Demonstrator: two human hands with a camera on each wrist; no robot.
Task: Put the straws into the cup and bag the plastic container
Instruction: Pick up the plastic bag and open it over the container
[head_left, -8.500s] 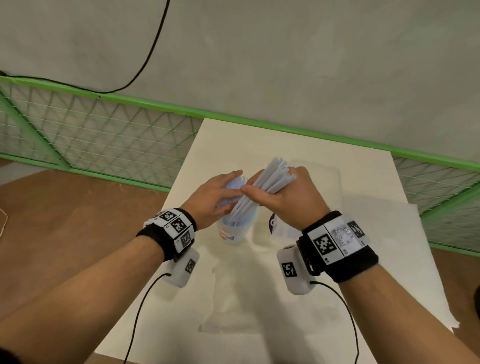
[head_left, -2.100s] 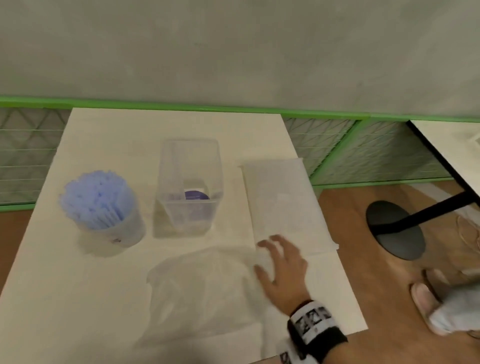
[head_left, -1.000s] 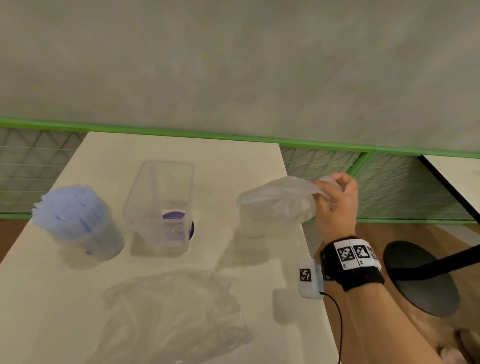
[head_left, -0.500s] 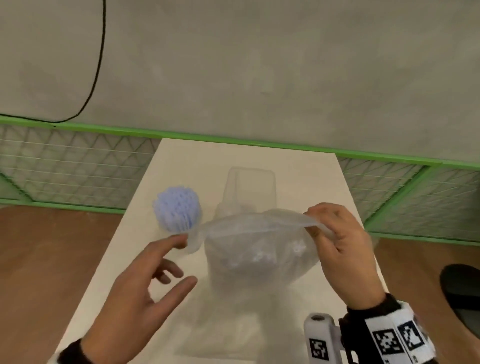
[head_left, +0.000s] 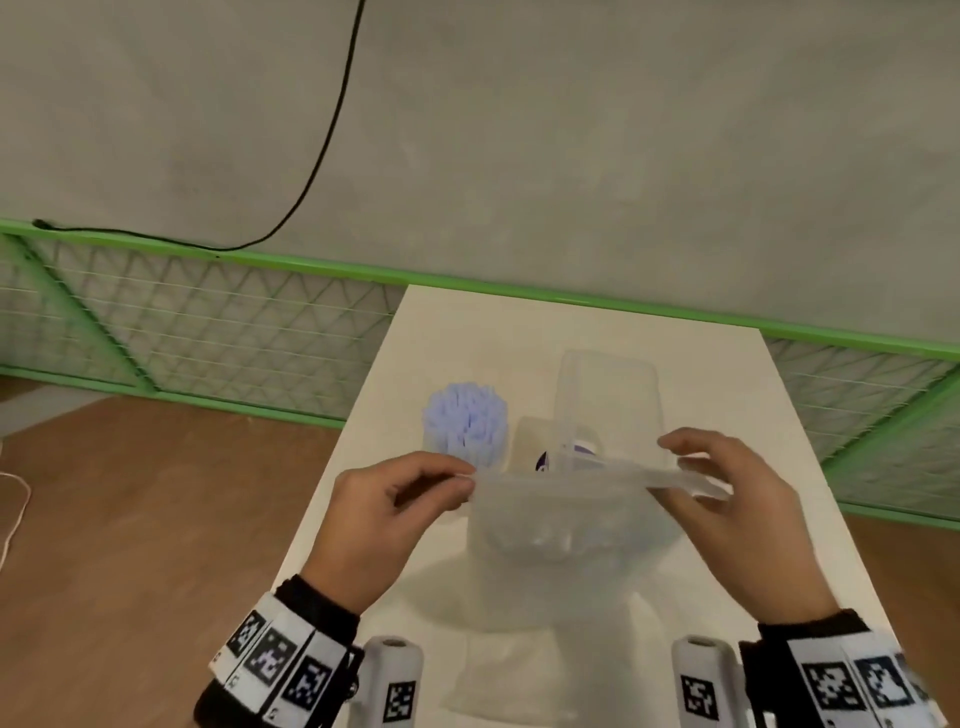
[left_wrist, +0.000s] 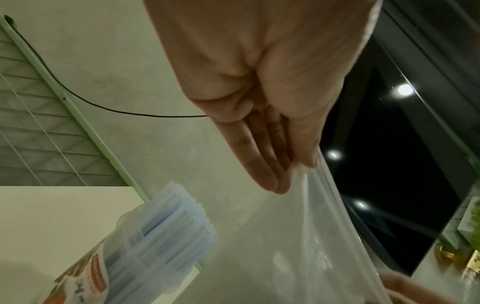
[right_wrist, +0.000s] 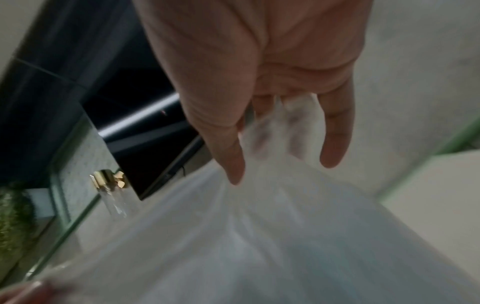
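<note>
I hold a clear bag (head_left: 566, 525) up with both hands. My left hand (head_left: 384, 519) pinches its left top edge, fingers (left_wrist: 262, 164) pressed together on the thin plastic. My right hand (head_left: 727, 514) pinches the right top edge; its fingers (right_wrist: 231, 156) are a bit spread. The bag hangs down between my fingers, over the counter (head_left: 727, 374). Just past my fingers stands the clear box (head_left: 608, 400). The cup (left_wrist: 124, 265) of blue straws (head_left: 465, 415) stands beyond my left fingers, beside the box.
</note>
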